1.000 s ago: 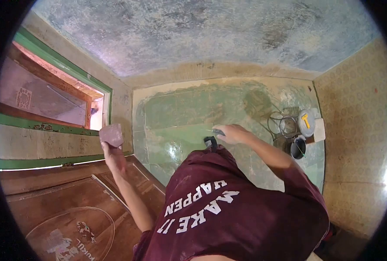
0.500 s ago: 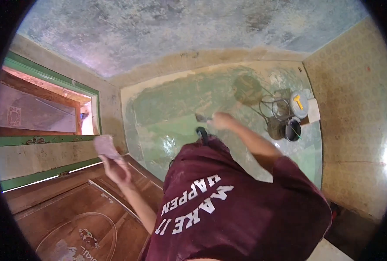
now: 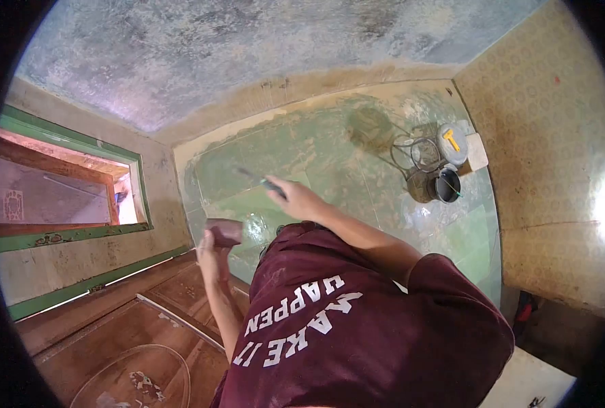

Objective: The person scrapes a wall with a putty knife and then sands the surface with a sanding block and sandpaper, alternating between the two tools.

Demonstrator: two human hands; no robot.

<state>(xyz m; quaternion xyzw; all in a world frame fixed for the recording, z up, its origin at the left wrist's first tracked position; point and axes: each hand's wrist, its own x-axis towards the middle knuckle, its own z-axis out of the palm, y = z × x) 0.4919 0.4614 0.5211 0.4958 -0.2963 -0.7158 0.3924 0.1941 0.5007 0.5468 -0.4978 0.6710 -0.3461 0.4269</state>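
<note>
Nearest, the left hand (image 3: pixel 214 262) had a firm grip on a reddish block (image 3: pixel 224 232)! Beyond it, the right hand (image 3: pixel 297 200) was wrapped round the dark handle of a blurred tool (image 3: pixel 263 182), its tip pointing away over the green floor (image 3: pixel 336 160). Farther off, a black bucket (image 3: pixel 447 185) stood beside coiled cable (image 3: pixel 425 154).

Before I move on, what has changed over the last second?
The left hand has brought the reddish block rightward, away from the window side. The right hand has carried its slim tool leftward, so the hands are closer together. The camera view has shifted too. Both hands kept their hold; the black bucket and yellow item stayed put.
</note>
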